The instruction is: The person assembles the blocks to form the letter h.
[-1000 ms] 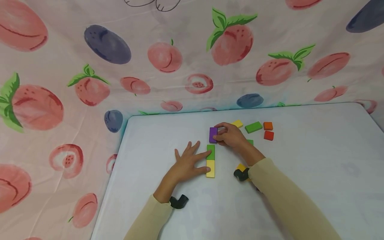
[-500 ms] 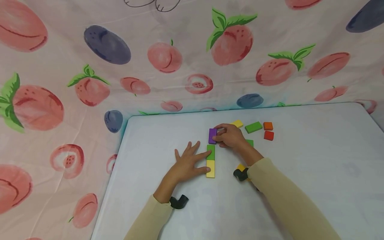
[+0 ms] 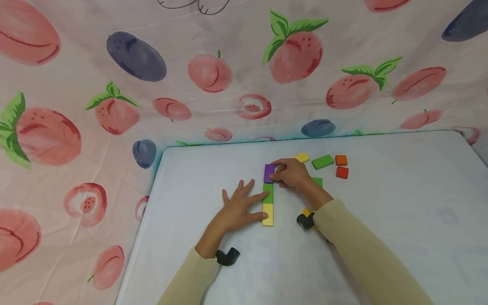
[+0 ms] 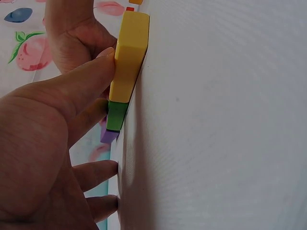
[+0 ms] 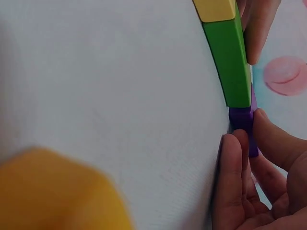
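A yellow block [image 3: 268,217] and a green block [image 3: 269,198] lie end to end in a line on the white table. My left hand [image 3: 237,209] is spread, its thumb resting on the yellow block [image 4: 130,57] and its index finger on the green block [image 4: 116,115]. At the far end of that line is a purple block [image 3: 268,173]. My right hand [image 3: 292,174] pinches the purple block [image 5: 242,117] by its side between thumb and fingers. In the head view its near end meets the green block's far end.
Behind the right hand lie a yellow block [image 3: 302,157], a green block [image 3: 323,162], an orange block [image 3: 341,160] and a red block [image 3: 342,172]. Another green block [image 3: 317,181] is partly hidden by the right wrist. A yellow-orange block [image 3: 306,212] sits under the right forearm.
My right hand has brought the purple block slightly left and nearer, closing the small gap to the green block. The left hand has kept its place.
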`<state>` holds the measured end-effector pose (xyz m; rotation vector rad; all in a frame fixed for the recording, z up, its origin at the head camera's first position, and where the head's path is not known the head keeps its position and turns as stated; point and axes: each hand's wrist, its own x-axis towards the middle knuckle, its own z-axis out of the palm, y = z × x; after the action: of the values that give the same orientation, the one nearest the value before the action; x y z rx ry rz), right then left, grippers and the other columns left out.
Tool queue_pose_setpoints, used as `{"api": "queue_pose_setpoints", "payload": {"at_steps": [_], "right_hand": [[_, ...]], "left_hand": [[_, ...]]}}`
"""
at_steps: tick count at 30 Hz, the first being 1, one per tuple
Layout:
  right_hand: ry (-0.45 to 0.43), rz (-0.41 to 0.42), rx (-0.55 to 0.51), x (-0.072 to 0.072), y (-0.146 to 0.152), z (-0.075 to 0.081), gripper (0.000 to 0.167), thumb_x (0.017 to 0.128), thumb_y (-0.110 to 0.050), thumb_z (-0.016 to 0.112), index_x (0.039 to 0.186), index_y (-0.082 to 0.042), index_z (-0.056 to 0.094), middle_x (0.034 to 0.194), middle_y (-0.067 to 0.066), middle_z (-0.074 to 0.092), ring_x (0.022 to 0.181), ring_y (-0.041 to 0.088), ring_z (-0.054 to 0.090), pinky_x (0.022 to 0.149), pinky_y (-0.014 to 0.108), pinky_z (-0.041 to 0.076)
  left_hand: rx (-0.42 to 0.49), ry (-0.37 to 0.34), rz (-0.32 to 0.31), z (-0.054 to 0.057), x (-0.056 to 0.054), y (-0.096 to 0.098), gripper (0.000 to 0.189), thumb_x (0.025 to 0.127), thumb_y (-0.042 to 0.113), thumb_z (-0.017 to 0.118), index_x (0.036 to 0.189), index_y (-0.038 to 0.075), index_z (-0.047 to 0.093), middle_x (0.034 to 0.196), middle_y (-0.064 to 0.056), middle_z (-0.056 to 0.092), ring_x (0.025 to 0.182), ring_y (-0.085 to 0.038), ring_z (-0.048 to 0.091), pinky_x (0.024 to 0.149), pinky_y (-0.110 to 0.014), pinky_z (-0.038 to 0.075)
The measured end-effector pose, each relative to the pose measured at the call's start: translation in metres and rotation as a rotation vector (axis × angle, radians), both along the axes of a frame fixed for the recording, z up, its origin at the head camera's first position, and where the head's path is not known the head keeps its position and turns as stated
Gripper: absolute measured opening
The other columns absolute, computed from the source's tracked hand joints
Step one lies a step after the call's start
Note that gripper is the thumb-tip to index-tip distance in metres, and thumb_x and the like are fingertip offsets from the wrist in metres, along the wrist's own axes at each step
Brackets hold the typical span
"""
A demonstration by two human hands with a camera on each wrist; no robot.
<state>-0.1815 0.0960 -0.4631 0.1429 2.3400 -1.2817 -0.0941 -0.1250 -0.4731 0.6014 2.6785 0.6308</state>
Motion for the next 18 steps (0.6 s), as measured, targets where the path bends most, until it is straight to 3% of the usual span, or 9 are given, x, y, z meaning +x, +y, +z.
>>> {"api": "queue_pose_setpoints", "payload": {"at_steps": [18], "right_hand": [[-0.049, 0.11, -0.027, -0.0051, 0.0081, 0.005, 0.05, 0.094, -0.019, 0.075, 0.14, -0.014, 0.058, 0.109, 0.01, 0.061, 0.08, 0.018, 0.061, 0.069, 0.024, 0.058]], "left_hand": [[-0.002, 0.001, 0.002, -0.0015, -0.0004, 0.0003, 0.064, 0.092, 0.061, 0.065, 0.151, 0.043, 0.048, 0.172, -0.007, 0.019, 0.159, -0.04, 0.007, 0.11, -0.084, -0.002]]}}
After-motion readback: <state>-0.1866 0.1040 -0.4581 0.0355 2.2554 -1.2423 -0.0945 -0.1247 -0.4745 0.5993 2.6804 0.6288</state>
